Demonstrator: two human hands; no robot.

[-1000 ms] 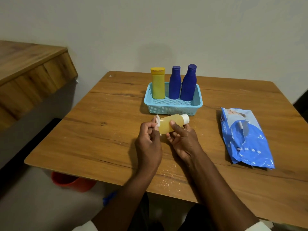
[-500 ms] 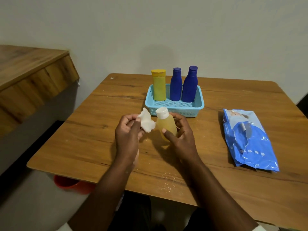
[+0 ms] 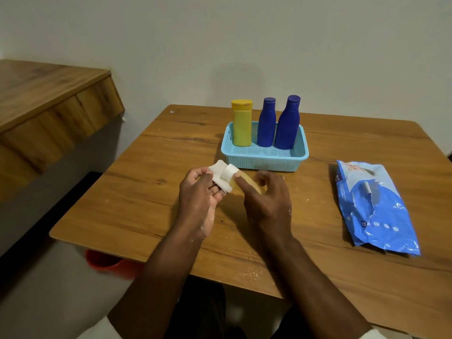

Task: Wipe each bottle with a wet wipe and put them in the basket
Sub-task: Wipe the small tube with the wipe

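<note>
A person seated at a wooden bench (image 3: 151,192) works on the last loose bottle, a small amber bottle (image 3: 247,185) with a white cap, held just above the wood at the bench's centre. The right hand (image 3: 266,201) is clamped on the bottle's body, fingers wrapped over the top, tilting it so the cap points toward ten o'clock; that angle appears chosen to present the cap and neck to the other hand. The left hand (image 3: 198,192) pinches a folded white wet wipe (image 3: 220,178) against the cap, thumb and fingers closed on the cloth, which touches the cap's side and seems to be rubbing it. The two hands sit close together, joined only through bottle and wipe. At twelve o'clock from the hands, just beyond them, stands a light blue basket (image 3: 264,162), with a yellow bottle (image 3: 241,126) and two dark blue bottles (image 3: 267,126) (image 3: 287,123) upright along its far wall, leaving the near half of the mesh floor free, probably room for the amber one. At three o'clock, well apart from the hands, a blue pack of wipes (image 3: 376,206) lies flat within reach of the right arm. Judging from this, three bottles are done and the fourth is in its wiping step, with only the short lift into the basket left.
</note>
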